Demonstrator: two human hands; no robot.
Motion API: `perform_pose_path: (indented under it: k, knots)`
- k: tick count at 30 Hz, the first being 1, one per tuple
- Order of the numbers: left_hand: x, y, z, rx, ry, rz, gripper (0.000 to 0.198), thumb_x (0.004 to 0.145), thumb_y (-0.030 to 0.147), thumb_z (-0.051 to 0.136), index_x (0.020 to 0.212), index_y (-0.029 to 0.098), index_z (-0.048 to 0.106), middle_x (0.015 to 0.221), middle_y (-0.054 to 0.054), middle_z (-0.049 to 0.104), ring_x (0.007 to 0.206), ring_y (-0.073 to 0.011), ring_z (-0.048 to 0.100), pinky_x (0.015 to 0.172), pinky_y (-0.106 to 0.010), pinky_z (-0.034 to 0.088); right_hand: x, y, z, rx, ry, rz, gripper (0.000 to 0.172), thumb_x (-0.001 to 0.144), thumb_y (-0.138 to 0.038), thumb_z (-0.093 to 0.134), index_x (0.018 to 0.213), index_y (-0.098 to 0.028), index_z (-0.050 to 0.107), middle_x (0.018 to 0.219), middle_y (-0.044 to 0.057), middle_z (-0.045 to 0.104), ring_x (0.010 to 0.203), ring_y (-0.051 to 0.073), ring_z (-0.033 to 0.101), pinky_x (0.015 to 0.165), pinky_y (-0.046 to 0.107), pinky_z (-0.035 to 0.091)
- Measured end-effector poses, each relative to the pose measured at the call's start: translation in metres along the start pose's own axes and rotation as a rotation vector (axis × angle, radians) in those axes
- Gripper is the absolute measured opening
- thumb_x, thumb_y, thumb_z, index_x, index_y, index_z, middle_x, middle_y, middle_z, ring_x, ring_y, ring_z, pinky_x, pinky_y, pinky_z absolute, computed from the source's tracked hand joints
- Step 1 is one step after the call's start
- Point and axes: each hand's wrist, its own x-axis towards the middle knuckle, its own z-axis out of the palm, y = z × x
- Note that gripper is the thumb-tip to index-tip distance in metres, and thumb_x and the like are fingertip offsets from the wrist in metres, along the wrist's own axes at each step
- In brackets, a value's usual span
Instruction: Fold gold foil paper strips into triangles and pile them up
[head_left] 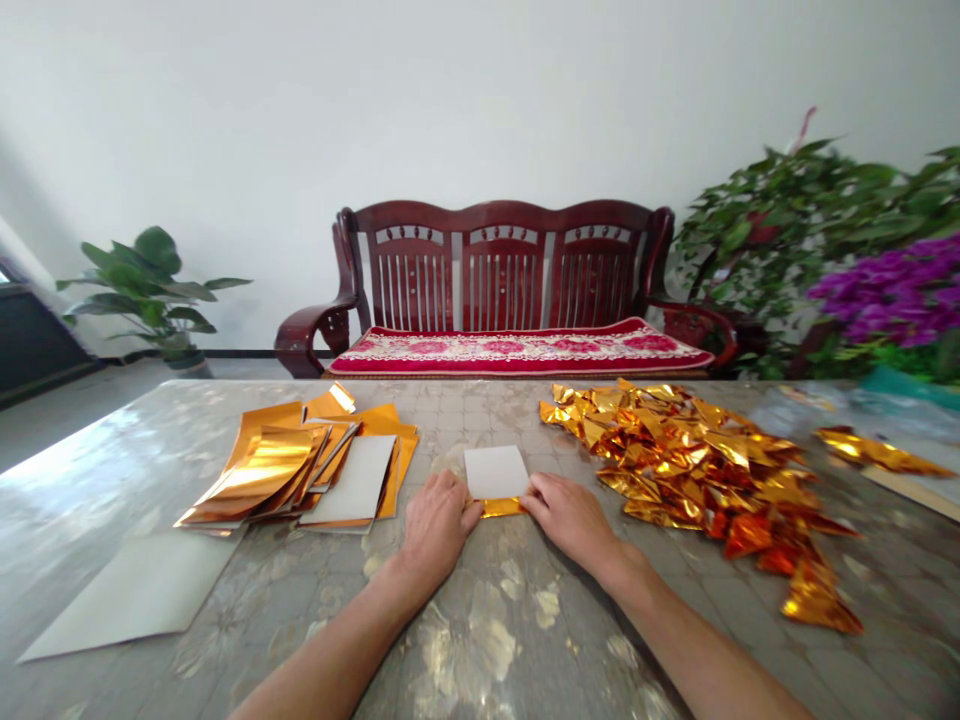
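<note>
Gold foil under white card touches both half-curled hands.

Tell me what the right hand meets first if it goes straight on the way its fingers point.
The right hand meets the white card first, with its fingertips seemingly already at the card's edge, just above the gold foil beneath; the depth is hard to judge from this view.

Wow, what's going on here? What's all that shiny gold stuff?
The person's left hand and right hand are at either side of a small white-backed gold foil sheet on the table. Flat gold sheets lie to the left, and a big heap of folded gold pieces lies to the right.
</note>
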Motion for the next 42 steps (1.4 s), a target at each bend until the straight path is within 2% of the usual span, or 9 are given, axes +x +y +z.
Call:
perform_pose_path:
  k: [5,9,13,16,18,21,25,30,42]
  knots:
    - [0.000,0.000,-0.001,0.011,-0.002,-0.006,0.023,0.091,0.037,0.054,0.079,0.019,0.063,0.093,-0.005,0.062,0.092,-0.0215,0.057,0.077,-0.031,0.042,-0.001,-0.002,0.000,-0.018,-0.007,0.005,0.013,0.092,-0.031,0.055,0.083,-0.022,0.060,0.090,0.002,0.069,0.084,0.017,0.061,0.066,0.027,0.032]
    - [-0.001,-0.001,-0.002,-0.038,0.087,0.035,0.019,0.088,0.034,0.062,0.102,0.022,0.064,0.104,-0.005,0.060,0.100,-0.0228,0.054,0.088,-0.035,0.044,-0.002,-0.003,0.000,0.001,-0.009,0.010,0.010,0.092,-0.029,0.054,0.085,-0.023,0.059,0.090,0.002,0.069,0.085,0.017,0.061,0.067,0.027,0.033]
    - [-0.002,0.000,-0.002,-0.129,0.107,0.238,0.025,0.092,0.021,0.055,0.113,0.028,0.065,0.119,-0.005,0.058,0.110,-0.0219,0.051,0.096,-0.036,0.043,-0.002,-0.002,0.000,0.019,0.030,0.027,0.006,0.090,-0.026,0.055,0.094,-0.023,0.058,0.099,0.002,0.066,0.091,0.018,0.060,0.070,0.027,0.036]
    - [-0.003,0.003,-0.001,-0.148,-0.006,0.417,0.026,0.096,0.019,0.047,0.105,0.026,0.070,0.104,-0.006,0.065,0.102,-0.0199,0.054,0.092,-0.033,0.045,-0.002,-0.003,0.000,-0.037,0.086,-0.039,0.005,0.090,-0.023,0.055,0.094,-0.022,0.058,0.102,0.004,0.063,0.099,0.019,0.057,0.076,0.028,0.038]
    - [-0.005,0.005,0.000,-0.125,-0.049,0.464,0.025,0.096,0.020,0.047,0.104,0.025,0.070,0.096,-0.005,0.066,0.098,-0.0195,0.055,0.089,-0.031,0.045,-0.002,-0.005,0.001,-0.079,0.082,-0.119,0.006,0.091,-0.021,0.053,0.091,-0.022,0.059,0.100,0.004,0.062,0.100,0.020,0.056,0.080,0.029,0.039]
    - [-0.009,0.008,0.000,-0.059,-0.051,0.464,0.023,0.096,0.018,0.046,0.104,0.023,0.068,0.097,-0.006,0.066,0.096,-0.0201,0.056,0.086,-0.031,0.045,-0.003,-0.009,0.004,-0.084,0.051,-0.156,0.013,0.094,-0.018,0.048,0.089,-0.022,0.059,0.096,0.004,0.062,0.095,0.019,0.056,0.081,0.029,0.038]
    - [-0.013,0.013,-0.001,0.004,-0.069,0.442,0.021,0.096,0.019,0.046,0.098,0.022,0.066,0.094,-0.006,0.065,0.093,-0.0204,0.055,0.084,-0.031,0.045,-0.005,-0.017,0.010,-0.077,0.084,-0.044,0.010,0.094,-0.028,0.051,0.092,-0.022,0.058,0.097,0.005,0.063,0.092,0.021,0.056,0.078,0.031,0.038]
    - [-0.016,0.017,-0.002,0.015,-0.070,0.412,0.019,0.096,0.019,0.047,0.103,0.022,0.065,0.096,-0.005,0.064,0.094,-0.0204,0.055,0.082,-0.031,0.045,-0.006,-0.024,0.011,-0.109,0.116,0.027,0.018,0.090,-0.037,0.057,0.096,-0.020,0.057,0.099,0.008,0.062,0.095,0.025,0.054,0.079,0.034,0.037]
    - [-0.028,0.007,-0.004,0.009,-0.061,0.388,0.024,0.095,0.015,0.046,0.109,0.023,0.064,0.104,-0.005,0.065,0.101,-0.0211,0.056,0.091,-0.033,0.046,-0.003,-0.008,0.007,-0.093,0.087,0.036,0.013,0.090,-0.031,0.057,0.098,-0.021,0.058,0.103,0.006,0.061,0.098,0.023,0.052,0.083,0.033,0.036]
